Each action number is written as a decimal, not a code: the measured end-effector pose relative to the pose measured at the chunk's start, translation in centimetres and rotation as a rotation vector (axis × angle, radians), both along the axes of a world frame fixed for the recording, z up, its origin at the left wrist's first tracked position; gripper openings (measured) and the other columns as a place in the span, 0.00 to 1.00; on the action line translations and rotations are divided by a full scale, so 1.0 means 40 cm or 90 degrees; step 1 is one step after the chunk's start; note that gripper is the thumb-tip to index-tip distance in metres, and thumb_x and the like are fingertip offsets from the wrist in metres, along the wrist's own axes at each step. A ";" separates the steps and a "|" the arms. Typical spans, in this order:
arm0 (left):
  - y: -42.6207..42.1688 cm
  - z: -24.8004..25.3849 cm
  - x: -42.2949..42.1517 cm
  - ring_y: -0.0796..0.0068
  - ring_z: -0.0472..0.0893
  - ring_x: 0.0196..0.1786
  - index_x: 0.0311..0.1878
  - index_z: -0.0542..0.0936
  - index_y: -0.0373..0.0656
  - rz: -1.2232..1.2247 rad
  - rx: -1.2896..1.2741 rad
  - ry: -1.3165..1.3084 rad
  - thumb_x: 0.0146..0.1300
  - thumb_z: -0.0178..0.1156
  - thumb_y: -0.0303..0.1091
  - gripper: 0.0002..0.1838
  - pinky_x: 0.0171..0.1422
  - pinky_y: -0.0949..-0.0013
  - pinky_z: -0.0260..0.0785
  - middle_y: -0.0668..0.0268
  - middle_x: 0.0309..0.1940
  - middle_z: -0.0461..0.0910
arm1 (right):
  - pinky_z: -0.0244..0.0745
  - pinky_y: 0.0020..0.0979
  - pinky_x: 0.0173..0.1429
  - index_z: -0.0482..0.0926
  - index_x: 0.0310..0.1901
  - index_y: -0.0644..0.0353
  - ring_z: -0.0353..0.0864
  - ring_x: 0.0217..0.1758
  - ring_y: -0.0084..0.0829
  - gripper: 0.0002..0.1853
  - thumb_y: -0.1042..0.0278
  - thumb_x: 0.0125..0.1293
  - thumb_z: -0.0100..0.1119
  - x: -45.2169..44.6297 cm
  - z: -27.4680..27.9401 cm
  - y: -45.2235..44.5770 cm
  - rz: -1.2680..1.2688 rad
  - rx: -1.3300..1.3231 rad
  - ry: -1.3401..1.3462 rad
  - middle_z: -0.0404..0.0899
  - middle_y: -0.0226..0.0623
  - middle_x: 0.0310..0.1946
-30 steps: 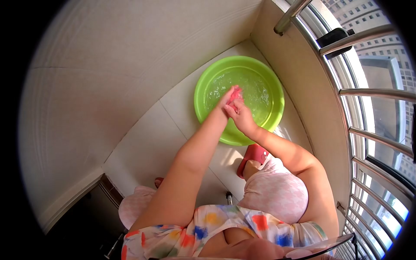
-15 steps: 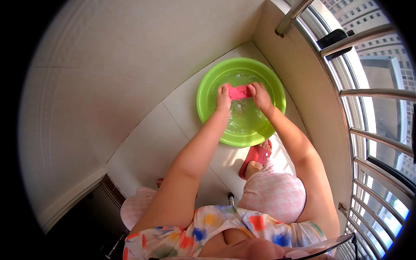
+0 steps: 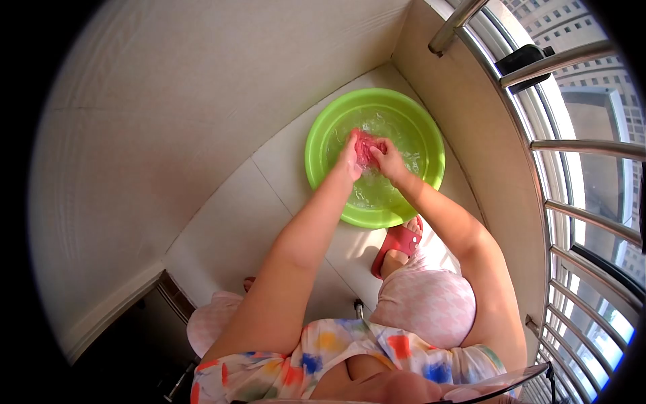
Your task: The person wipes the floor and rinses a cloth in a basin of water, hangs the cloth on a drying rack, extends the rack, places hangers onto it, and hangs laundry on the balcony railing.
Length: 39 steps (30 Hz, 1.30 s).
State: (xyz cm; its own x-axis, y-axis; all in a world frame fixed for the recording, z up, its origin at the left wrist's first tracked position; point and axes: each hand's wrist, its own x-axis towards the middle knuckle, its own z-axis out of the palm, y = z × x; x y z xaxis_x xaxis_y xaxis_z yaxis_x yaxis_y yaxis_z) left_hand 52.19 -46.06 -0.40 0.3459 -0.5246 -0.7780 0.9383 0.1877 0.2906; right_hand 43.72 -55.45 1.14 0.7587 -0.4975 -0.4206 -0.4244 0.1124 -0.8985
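A pink cloth (image 3: 365,149) is bunched between my two hands, low over the water in a round green basin (image 3: 315,161). My left hand (image 3: 350,158) is closed on the cloth's left side. From the right, my right hand (image 3: 389,160) grips the cloth with bent fingers. The water around the cloth is rippled and glinting. The fingertips and the cloth's lower part are partly hidden by splashes.
The basin stands on a tiled floor (image 3: 235,215) in a corner between a left wall (image 3: 168,121) and a right wall (image 3: 464,121). Metal window bars (image 3: 585,146) run along the right. A foot in a red slipper (image 3: 402,241) is just below the basin.
My hands held the cloth stretched between them half a second ago. Now they are closer together, my right hand having moved left, and the cloth is bunched up lower over the water.
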 end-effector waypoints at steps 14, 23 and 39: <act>-0.028 0.188 -0.046 0.71 0.75 0.26 0.41 0.71 0.49 0.058 -0.028 0.164 0.67 0.44 0.57 0.20 0.29 0.66 0.70 0.66 0.25 0.74 | 0.72 0.45 0.31 0.75 0.29 0.58 0.78 0.29 0.49 0.16 0.53 0.63 0.52 0.008 0.217 0.058 0.263 -0.573 -0.045 0.78 0.46 0.26; 0.008 0.188 -0.034 0.64 0.70 0.60 0.58 0.64 0.42 0.021 -0.147 -0.024 0.70 0.35 0.56 0.28 0.65 0.59 0.60 0.58 0.56 0.70 | 0.73 0.39 0.38 0.77 0.34 0.60 0.76 0.34 0.46 0.08 0.64 0.61 0.57 0.004 0.190 -0.121 0.099 -0.777 -0.173 0.75 0.45 0.34; 0.064 0.313 0.040 0.67 0.71 0.57 0.63 0.63 0.46 -0.207 0.026 -0.445 0.48 0.55 0.13 0.36 0.60 0.66 0.66 0.59 0.56 0.67 | 0.67 0.23 0.37 0.68 0.36 0.62 0.69 0.32 0.20 0.06 0.69 0.66 0.51 0.004 0.219 -0.117 0.016 -0.006 -0.147 0.70 0.30 0.28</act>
